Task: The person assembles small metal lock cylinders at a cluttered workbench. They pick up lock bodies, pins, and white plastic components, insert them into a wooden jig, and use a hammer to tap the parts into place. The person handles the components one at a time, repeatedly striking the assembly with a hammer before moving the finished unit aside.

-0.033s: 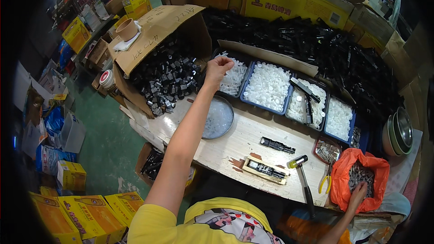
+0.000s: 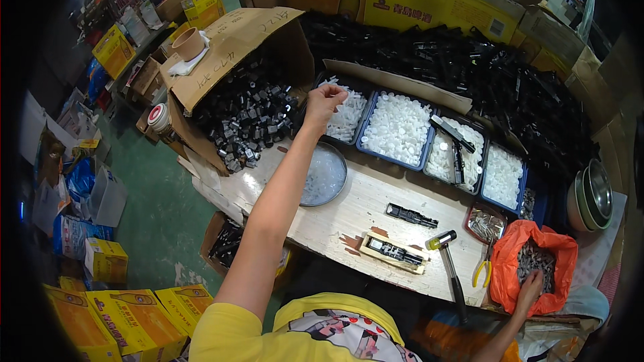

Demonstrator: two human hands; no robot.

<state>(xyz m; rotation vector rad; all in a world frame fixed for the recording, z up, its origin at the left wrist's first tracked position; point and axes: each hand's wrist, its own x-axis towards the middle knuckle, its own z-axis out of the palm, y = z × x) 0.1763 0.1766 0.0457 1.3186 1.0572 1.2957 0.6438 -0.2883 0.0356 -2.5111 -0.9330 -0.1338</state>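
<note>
Reaching low at the frame's lower right, the right hand (image 2: 530,286) digs into the orange bag (image 2: 513,255) of small metal parts, fingers buried, grip unclear. Farther up at centre, the left hand (image 2: 324,101) stays pinched closed over the blue tray (image 2: 349,115) of white caps, barely shifted, apparently picking caps.

orange bag (image 2: 533,265); blue trays (image 2: 396,127) of white parts (image 2: 400,124)
</note>
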